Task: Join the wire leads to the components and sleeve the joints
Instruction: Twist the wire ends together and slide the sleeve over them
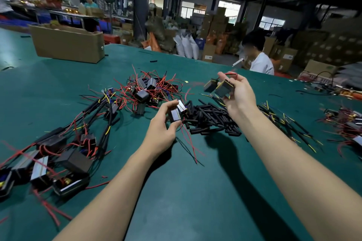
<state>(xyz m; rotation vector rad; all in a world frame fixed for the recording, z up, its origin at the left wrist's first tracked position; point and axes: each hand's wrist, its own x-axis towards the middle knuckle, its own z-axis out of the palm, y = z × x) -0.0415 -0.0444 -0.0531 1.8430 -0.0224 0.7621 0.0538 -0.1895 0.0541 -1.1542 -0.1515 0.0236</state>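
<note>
- Tabletop with a green cover fills the head view, and both bare forearms reach forward over it from the lower edge
- Heap of black sleeves, short tube pieces lying loose, sits at the middle of the tabletop and serves as the landmark here
- The left hand hangs just left of the heap, its grip closed on two small black components with pale faces; thin red and black leads trail from them down toward the tabletop
- The right hand is raised above the far right side of the heap, its grip closed on two dark box components with yellow edges; a red lead shows between thumb and fingertips
- A tangle of loose components with red wires lies beyond the heap to its left
- Sleeved assemblies, black boxes joined by long black tubing with red and yellow ends, spread far left of the heap toward the near edge
- Thin black leads with yellow tips fan out just right of the heap
- An open cardboard box stands far behind the heap to the left
- A seated person in white is at the far edge, behind and right of the heap
</note>
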